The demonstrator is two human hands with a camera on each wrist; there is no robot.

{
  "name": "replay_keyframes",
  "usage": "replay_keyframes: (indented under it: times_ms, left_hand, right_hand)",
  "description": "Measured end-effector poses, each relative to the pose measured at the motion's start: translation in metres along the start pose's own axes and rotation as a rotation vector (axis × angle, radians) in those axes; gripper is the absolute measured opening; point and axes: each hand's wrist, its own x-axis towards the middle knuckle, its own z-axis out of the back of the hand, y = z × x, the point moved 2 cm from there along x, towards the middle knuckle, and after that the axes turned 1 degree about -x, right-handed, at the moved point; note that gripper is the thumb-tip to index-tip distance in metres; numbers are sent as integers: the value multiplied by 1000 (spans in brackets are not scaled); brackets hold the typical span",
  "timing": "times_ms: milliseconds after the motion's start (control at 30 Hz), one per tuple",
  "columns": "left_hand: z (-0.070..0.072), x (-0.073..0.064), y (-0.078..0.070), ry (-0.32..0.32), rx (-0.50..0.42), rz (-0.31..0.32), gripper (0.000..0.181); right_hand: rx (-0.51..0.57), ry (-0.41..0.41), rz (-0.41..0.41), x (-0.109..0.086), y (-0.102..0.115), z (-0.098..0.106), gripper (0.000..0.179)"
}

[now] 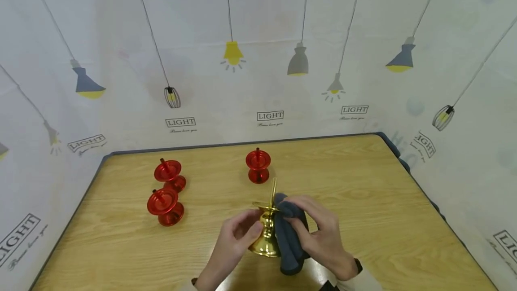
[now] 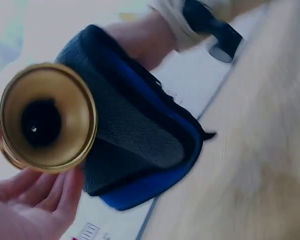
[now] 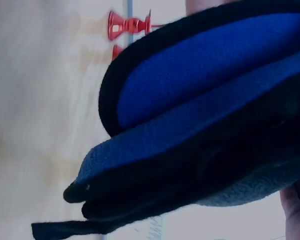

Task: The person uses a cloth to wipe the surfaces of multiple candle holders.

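My left hand holds a shiny gold candle holder by its stem, with the flared base downward and a thin spike pointing up. A folded grey-blue cloth is gripped in my right hand and touches the dish and side of the candle holder. In the left wrist view the hollow underside of the candle holder faces the camera, with the cloth beside it. Folds of the dark-edged cloth fill much of the right wrist view and hide most of the right hand.
Two red candle holders stand close together on the left, one behind and one in front. Another red candle holder stands at the back middle. The wooden table meets a white wall covering with printed lamps.
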Motion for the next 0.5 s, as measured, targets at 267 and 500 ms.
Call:
replay_keyframes:
  times_ms: [267, 500]
  left_hand:
    - [-6, 3, -8, -155, 213, -17, 24]
    - [2, 6, 0, -38, 72, -48, 28]
  right_hand:
    - [-51, -14, 158, 12, 6, -2, 22]
    - [14, 2, 100, 7, 2, -4, 24]
